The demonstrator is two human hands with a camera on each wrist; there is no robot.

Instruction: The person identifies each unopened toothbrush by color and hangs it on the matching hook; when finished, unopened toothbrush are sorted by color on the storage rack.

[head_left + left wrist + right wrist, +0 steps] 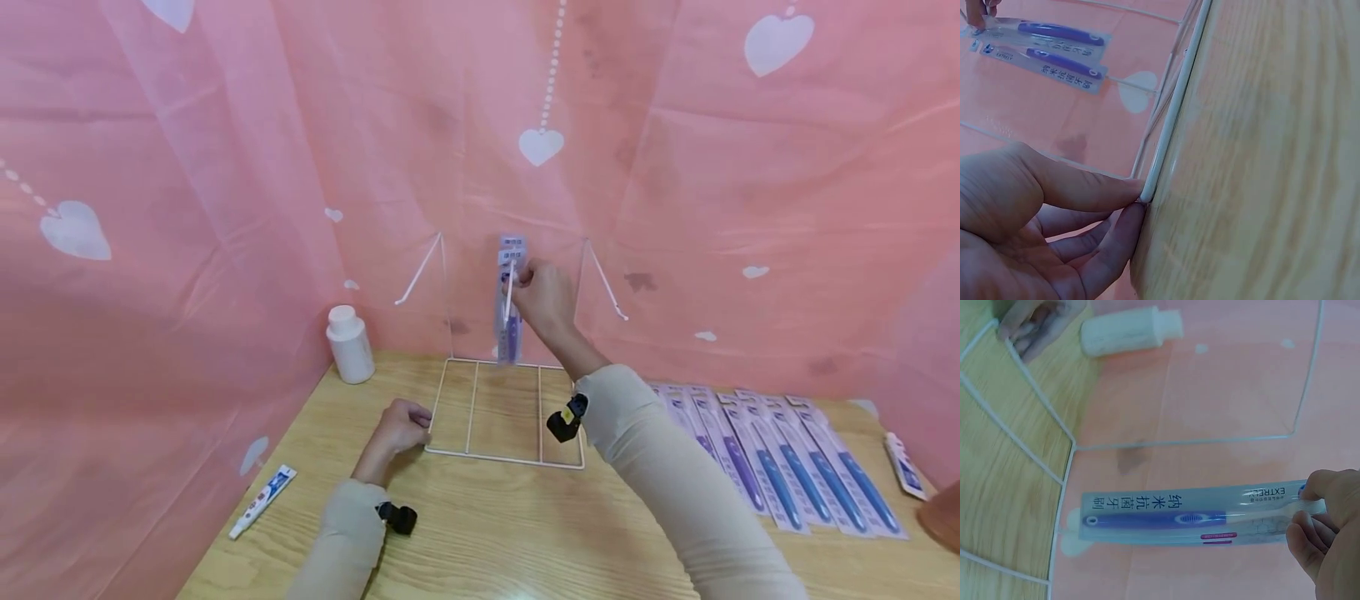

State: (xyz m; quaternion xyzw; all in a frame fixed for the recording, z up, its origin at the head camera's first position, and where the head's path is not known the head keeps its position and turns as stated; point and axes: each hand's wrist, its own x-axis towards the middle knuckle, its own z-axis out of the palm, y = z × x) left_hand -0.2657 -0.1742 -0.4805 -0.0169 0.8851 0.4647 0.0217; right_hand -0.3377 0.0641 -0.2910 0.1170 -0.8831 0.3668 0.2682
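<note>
A white wire rack [504,458] stands against the pink cloth, its base on the wooden table and several prongs sticking out from its upright part. Thumb and finger of my left hand [401,427] pinch a corner of the base wire. Up at the middle prong [509,292], my right hand [549,300] pinches the top end of a packaged toothbrush [1147,520] with a purple handle. That pack hangs upright. A second purple toothbrush pack [1063,67] is close beside it in the left wrist view.
Several packaged toothbrushes [787,467], purple and blue, lie in a row at the right. A toothpaste tube [905,467] is beyond them, another toothpaste tube [262,502] at the left edge. Behind my left hand stands a white bottle [350,346]. Pink cloth [225,167] encloses the table.
</note>
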